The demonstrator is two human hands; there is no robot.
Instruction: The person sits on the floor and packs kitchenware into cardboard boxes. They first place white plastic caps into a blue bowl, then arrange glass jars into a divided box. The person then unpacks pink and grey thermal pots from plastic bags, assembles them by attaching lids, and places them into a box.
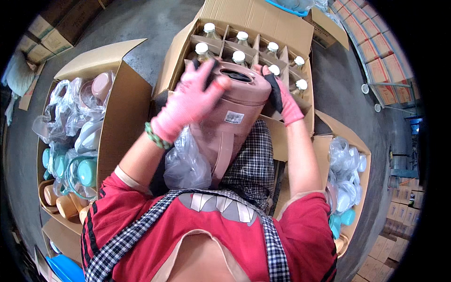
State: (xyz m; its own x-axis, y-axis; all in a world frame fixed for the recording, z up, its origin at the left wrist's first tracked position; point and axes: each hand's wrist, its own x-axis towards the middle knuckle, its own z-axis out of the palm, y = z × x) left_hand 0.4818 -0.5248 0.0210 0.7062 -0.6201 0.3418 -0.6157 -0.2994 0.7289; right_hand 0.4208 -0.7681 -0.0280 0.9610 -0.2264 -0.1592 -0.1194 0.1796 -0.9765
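Note:
A dusty-pink vacuum jug (pixel 206 127) stands tilted between my knees, its handle toward me. A round opening with a dark inside shows in its top, and a white label is stuck to its side. My right hand (pixel 282 98), in a pink glove with dark fingers, grips the right side of the jug's top. My left hand (pixel 197 91), gloved alike, is at the top's left edge with fingers apart and slightly blurred. A clear plastic bag (pixel 188 160) hangs against the jug's left side. Beyond is a divided carton (pixel 277 21) of glass bottles with white caps (pixel 242 36).
At left an open carton (pixel 127 89) holds bagged pink, white, teal and orange plastic parts. Another carton (pixel 359 145) with similar parts stands at right. A blue tub (pixel 66 268) is at the lower left. Stacked boxes (pixel 376 47) line the far right.

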